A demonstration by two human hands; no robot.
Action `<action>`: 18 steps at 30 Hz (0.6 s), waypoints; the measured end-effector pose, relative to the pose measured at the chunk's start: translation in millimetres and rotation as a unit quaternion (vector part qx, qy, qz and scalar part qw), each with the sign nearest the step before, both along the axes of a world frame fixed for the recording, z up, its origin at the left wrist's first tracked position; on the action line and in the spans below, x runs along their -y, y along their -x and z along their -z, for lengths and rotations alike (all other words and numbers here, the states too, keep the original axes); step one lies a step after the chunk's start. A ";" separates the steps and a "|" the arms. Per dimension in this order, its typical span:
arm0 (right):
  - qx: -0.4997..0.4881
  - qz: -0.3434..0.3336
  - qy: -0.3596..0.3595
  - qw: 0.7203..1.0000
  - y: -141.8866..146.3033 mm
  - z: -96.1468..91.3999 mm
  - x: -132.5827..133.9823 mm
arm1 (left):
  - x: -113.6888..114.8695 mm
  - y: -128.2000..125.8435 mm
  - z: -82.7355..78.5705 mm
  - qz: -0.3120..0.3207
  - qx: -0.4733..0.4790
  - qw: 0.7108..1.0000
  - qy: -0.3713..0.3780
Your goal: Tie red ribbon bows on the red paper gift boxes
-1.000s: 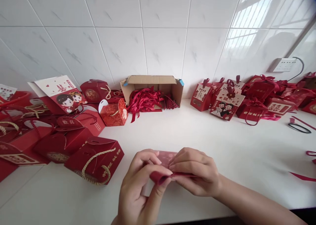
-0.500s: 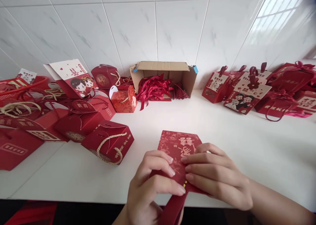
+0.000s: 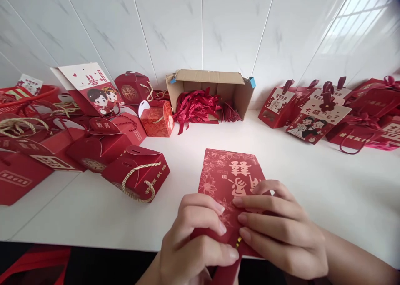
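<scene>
A red gift box [image 3: 218, 168] with pink floral print and Chinese characters lies at the front edge of the white counter, its printed face up. Closed around its near end is my left hand [image 3: 193, 239], the thumb pressing a dark red ribbon [image 3: 227, 271] that hangs toward me over the edge. A small golden strip [image 3: 239, 242] shows between the two hands, by the left thumb. My right hand [image 3: 284, 231] grips the box's right side, its fingers bent over the printed face. What lies under both hands is hidden.
Several red gift boxes with rope handles crowd the left, the nearest box [image 3: 137, 172] not far from my left hand. An open cardboard box [image 3: 246, 97] with red ribbons [image 3: 198, 106] stands against the tiled wall. More red boxes with ribbon handles [image 3: 278, 106] stand at right.
The view has shifted slightly, with the counter's edge higher in it. The gift box shows a little more of its face; both hands keep their hold on it and the ribbon.
</scene>
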State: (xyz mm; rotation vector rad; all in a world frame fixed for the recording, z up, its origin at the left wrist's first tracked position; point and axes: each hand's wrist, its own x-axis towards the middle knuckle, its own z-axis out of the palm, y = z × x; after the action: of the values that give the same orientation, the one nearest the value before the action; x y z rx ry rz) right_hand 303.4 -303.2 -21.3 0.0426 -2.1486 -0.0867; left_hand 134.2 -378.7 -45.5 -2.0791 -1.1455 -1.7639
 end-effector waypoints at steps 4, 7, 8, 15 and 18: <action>-0.003 -0.010 0.012 1.000 2.0 0.5 -0.8 | 0.5 0.6 1.5 0.022 0.025 0.999 -0.022; -0.015 -0.020 0.013 1.000 2.9 1.9 -0.5 | 1.5 1.0 3.1 0.016 0.028 0.999 -0.022; -0.013 -0.022 0.012 1.000 2.8 2.5 -0.4 | 1.9 1.3 3.8 0.013 0.027 0.999 -0.019; 0.018 -0.027 0.029 0.999 0.2 7.8 -4.9 | 1.8 -0.7 4.1 0.031 0.053 0.998 -0.007; 0.016 -0.042 0.040 0.998 1.3 9.6 -7.3 | -0.2 -1.6 1.0 0.032 0.077 0.996 -0.006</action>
State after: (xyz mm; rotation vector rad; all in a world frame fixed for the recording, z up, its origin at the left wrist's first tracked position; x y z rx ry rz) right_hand 302.1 -295.9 -30.9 0.0881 -2.1780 0.0487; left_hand 135.8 -378.5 -46.5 -2.0243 -1.1140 -1.9874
